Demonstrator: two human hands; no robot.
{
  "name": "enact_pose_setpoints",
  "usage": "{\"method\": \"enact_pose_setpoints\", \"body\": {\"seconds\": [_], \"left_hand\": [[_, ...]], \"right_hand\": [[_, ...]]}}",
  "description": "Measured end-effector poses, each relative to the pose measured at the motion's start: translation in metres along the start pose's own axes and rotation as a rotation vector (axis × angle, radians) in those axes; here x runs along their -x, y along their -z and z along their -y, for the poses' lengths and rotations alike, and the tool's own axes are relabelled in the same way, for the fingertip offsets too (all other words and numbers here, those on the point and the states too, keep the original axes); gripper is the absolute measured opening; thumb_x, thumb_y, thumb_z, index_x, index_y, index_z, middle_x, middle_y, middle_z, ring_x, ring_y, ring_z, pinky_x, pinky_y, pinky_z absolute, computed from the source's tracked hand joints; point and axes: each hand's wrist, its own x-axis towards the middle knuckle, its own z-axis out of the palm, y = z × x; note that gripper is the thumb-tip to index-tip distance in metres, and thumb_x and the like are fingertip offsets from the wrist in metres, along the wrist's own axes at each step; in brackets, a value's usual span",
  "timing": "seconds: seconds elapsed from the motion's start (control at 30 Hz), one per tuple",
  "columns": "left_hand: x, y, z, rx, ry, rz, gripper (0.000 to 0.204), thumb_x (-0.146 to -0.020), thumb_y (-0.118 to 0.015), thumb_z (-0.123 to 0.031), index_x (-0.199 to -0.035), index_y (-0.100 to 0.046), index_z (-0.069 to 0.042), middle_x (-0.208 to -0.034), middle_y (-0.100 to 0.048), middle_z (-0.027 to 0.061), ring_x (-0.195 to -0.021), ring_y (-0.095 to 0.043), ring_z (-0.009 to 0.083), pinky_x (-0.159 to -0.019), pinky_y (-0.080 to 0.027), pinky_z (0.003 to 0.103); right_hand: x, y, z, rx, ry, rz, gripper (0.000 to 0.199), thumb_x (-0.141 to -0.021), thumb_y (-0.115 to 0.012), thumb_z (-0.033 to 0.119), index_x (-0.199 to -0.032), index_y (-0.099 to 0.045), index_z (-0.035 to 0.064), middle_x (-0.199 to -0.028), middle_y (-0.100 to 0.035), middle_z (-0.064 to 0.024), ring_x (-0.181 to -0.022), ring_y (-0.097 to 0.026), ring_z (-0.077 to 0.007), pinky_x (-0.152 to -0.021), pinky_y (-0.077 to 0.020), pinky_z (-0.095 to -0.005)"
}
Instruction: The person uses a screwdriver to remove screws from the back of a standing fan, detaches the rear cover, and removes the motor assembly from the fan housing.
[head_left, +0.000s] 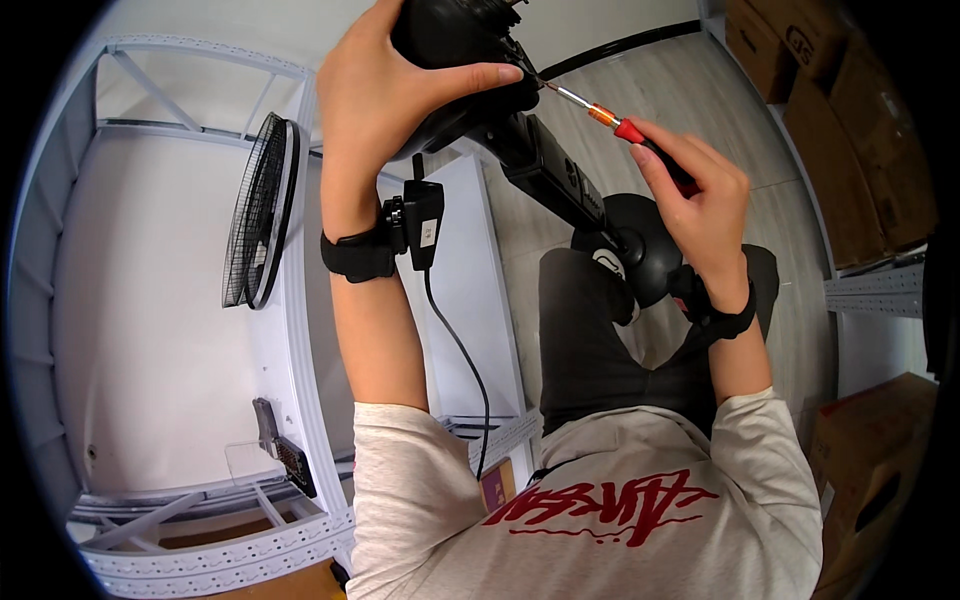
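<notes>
Wood-grain floor (pixel 690 90) lies below the black fan motor housing (pixel 455 50), which the left hand (pixel 385 95) grips with fingers wrapped around it; right-hand (pixel 700 195) fingers clasp a red-handled screwdriver (pixel 625 130), tip at the housing.

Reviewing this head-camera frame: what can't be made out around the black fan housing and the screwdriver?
- Head view: top of the black fan housing is cut off by the upper edge.
- The screw under the screwdriver tip is too small and dark to see.
- The left hand covers the housing's near side.
- The right hand hides most of the screwdriver's handle.
- The round base is partly hidden behind the right wrist.
</notes>
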Motion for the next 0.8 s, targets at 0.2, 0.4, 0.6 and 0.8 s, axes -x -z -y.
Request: {"method": "enact_pose_setpoints", "body": {"seconds": [0.2,0.4,0.6,0.8], "left_hand": [[-0.002,-0.004,0.015,-0.056,-0.051,-0.057,0.088,-0.055,-0.093,-0.032,-0.125,-0.058,0.009,-0.104,-0.071,0.018,-0.096,-0.069,0.0224,-0.088,-0.052,0.032],[-0.001,-0.003,0.011,-0.064,-0.021,-0.043,0.088,-0.056,-0.093,-0.032,-0.124,-0.058,0.009,-0.104,-0.071,0.0185,-0.096,-0.069,0.0226,-0.088,-0.052,0.032],[-0.003,-0.004,0.01,-0.044,-0.015,-0.053,0.091,-0.055,-0.093,-0.033,-0.126,-0.056,0.012,-0.105,-0.071,0.0206,-0.097,-0.069,0.0242,-0.089,-0.052,0.032],[-0.001,-0.006,0.013,-0.091,-0.083,-0.103,0.096,-0.054,-0.094,-0.034,-0.127,-0.055,0.014,-0.107,-0.07,0.023,-0.101,-0.069,0.0259,-0.091,-0.052,0.033]], "right_hand": [[0.005,-0.006,0.004,-0.024,0.004,-0.037,0.021,-0.086,-0.073,0.011,-0.106,-0.076,0.0101,-0.066,-0.061,-0.0035,-0.052,-0.046,-0.0102,-0.046,-0.0353,-0.0249],[0.008,-0.01,0.005,0.034,0.04,-0.053,0.021,-0.085,-0.073,0.011,-0.106,-0.075,0.0098,-0.065,-0.06,-0.0039,-0.05,-0.048,-0.0132,-0.045,-0.0363,-0.027],[0.024,-0.021,0.044,0.456,0.171,-0.128,0.027,-0.084,-0.074,0.016,-0.11,-0.071,0.0086,-0.069,-0.053,-0.003,-0.051,-0.056,-0.0173,-0.045,-0.043,-0.0298],[0.021,-0.034,0.08,0.689,0.138,-0.106,0.026,-0.089,-0.07,0.019,-0.114,-0.07,0.0103,-0.068,-0.054,-0.005,-0.049,-0.054,-0.0221,-0.043,-0.0409,-0.0321]]}}
